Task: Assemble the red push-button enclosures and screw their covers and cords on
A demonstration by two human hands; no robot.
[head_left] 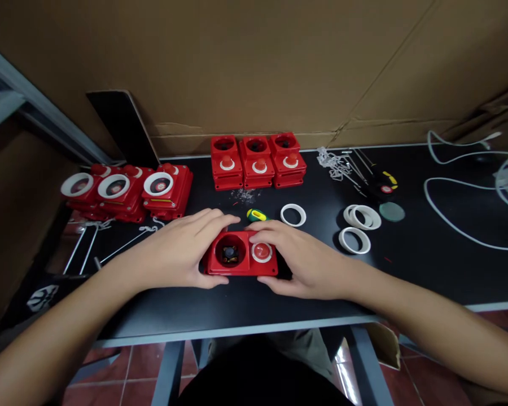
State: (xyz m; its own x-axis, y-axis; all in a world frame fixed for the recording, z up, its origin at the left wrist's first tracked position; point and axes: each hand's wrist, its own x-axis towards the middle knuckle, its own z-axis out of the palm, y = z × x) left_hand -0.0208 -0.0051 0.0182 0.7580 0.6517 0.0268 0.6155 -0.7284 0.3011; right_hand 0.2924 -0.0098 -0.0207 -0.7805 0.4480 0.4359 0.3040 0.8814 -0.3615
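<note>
A red alarm housing (242, 269), with a round opening on its left and a red domed lamp (261, 251) in a white ring on its right, is held over the black tabletop near its front. My left hand (190, 248) grips its left end, thumb at the near edge and fingers along the far side. Around the right end closes my right hand (298, 256), its thumb low at the near corner. Just beyond the housing lies a green and yellow screwdriver handle (257, 215), its shaft partly hidden. A loose white ring (293, 224) rests to its right.
Three red housings (259, 178) stand at the back. More with white rings (167, 211) are grouped at left. White rings (354, 248), a clear disc (392, 211), a second screwdriver (385, 177) and a white cable (449, 225) lie at right. Cardboard (254, 67) walls the back.
</note>
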